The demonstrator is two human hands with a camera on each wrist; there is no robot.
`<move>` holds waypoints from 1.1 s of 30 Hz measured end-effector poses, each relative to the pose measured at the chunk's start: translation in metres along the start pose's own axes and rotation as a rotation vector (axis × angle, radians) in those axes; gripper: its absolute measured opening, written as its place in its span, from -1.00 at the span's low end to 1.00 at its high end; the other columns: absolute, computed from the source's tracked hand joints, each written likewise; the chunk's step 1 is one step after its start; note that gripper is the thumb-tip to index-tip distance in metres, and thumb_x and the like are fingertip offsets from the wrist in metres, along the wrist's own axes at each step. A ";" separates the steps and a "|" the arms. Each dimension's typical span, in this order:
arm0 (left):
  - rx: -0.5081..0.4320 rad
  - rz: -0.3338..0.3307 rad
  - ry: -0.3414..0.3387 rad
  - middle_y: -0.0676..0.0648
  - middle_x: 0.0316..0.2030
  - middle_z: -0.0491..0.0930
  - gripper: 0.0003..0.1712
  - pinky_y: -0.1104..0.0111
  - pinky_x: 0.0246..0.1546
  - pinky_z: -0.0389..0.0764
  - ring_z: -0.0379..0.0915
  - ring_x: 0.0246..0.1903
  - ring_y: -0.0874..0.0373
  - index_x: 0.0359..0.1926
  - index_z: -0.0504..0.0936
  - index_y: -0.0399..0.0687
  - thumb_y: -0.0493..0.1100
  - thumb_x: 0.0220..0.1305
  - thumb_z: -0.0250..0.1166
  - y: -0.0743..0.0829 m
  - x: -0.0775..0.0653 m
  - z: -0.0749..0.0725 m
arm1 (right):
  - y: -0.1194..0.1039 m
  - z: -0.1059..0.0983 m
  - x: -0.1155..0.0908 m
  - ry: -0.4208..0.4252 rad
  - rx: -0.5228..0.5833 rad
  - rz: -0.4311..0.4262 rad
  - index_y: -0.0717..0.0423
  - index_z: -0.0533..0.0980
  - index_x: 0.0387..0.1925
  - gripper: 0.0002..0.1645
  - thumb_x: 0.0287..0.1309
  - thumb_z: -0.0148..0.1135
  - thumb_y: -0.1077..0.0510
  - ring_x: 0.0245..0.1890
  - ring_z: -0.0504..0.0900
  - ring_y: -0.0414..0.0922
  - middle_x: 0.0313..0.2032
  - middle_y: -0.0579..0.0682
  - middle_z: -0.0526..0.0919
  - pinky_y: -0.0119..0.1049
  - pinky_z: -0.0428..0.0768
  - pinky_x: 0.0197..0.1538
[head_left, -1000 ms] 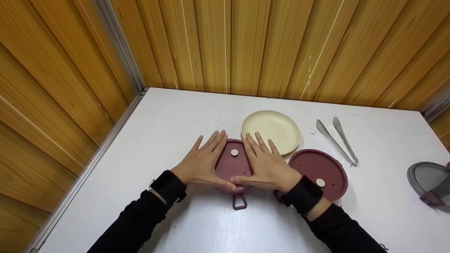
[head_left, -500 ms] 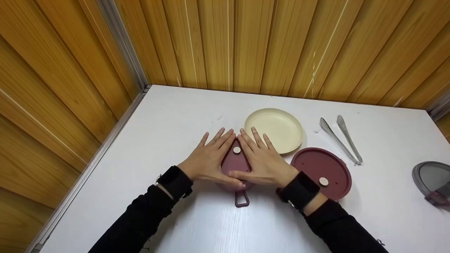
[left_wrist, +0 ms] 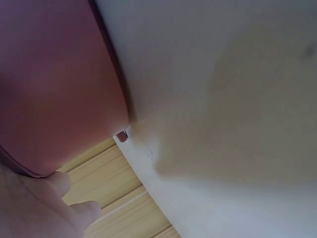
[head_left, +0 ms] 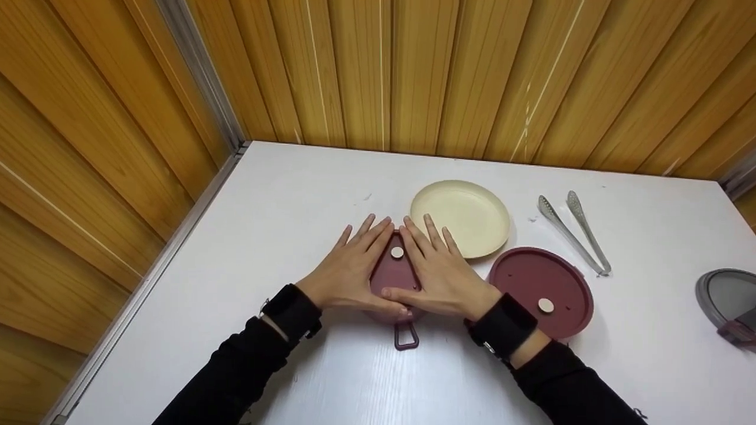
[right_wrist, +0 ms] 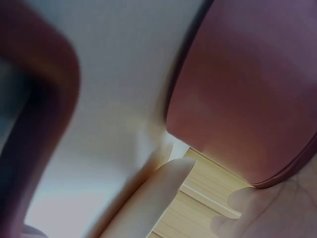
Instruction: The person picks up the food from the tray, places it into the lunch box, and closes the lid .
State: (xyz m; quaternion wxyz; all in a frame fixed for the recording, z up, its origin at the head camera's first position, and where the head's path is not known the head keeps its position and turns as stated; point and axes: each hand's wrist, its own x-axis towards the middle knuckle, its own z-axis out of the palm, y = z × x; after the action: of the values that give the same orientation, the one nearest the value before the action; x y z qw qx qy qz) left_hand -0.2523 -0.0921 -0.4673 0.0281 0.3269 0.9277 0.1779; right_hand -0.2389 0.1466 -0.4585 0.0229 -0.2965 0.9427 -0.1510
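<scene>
A round maroon lidded container [head_left: 394, 276] with a cream knob and a looped tab stands in front of me. On its lid my left hand [head_left: 347, 276] lies across the left part, fingers straight and spread. My right hand [head_left: 444, 278] covers the right part the same way. The thumbs cross near the front rim and the index fingertips nearly meet at the back, leaving a triangle of lid visible. From the left wrist, the container's smooth side wall [left_wrist: 59, 94] shows under the palm. The right wrist view also shows that wall [right_wrist: 237, 94], with the palm above it.
A cream plate [head_left: 466, 212] sits just behind the right fingers. Close by the right wrist is a second maroon lidded container [head_left: 525, 283], partly covered by the wristband. Metal tongs [head_left: 576, 236] lie spread at the back right. A grey lid-like item [head_left: 732, 295] is cut off at the right edge.
Over the first half second both hands slid inward, so the index fingertips drew closer and less lid shows. The camera shifted slightly. Since then the hands have stayed nearly still on the container.
</scene>
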 end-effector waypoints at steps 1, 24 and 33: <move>0.001 0.000 -0.002 -0.13 0.83 -0.20 0.73 -0.31 0.77 -0.17 -0.40 0.82 -0.15 0.82 -0.20 -0.08 0.75 -0.04 0.41 0.000 0.000 -0.001 | 0.000 -0.001 0.000 -0.007 0.001 0.001 0.21 -0.13 0.79 0.43 0.37 0.12 -0.64 0.80 -0.30 0.32 0.81 0.18 -0.20 0.44 -0.12 0.77; -0.070 -0.066 0.057 -0.35 0.76 0.02 0.88 -0.33 0.71 0.12 0.00 0.76 -0.21 0.80 -0.15 -0.25 0.62 -0.23 0.68 -0.021 -0.026 -0.006 | 0.010 -0.028 -0.010 -0.104 -0.008 -0.008 0.44 0.00 0.72 0.74 -0.02 0.54 -0.65 0.65 0.37 0.28 0.63 0.44 0.30 0.50 0.37 0.57; -0.281 -0.128 0.098 -0.24 0.70 0.26 0.73 -0.26 0.64 0.33 0.29 0.65 -0.22 0.78 0.03 -0.20 0.44 -0.20 0.79 -0.024 -0.034 0.000 | 0.019 -0.032 -0.008 -0.102 -0.018 0.002 0.36 0.18 0.68 0.61 -0.09 0.68 -0.53 0.57 0.47 0.33 0.55 0.42 0.45 0.42 0.49 0.52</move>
State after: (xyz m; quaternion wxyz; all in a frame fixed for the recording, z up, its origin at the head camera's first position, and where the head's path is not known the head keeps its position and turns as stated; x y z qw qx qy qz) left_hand -0.2400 -0.1297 -0.4778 0.0393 0.2510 0.9129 0.3194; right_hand -0.2471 0.1741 -0.4340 0.0684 -0.3032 0.9419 -0.1271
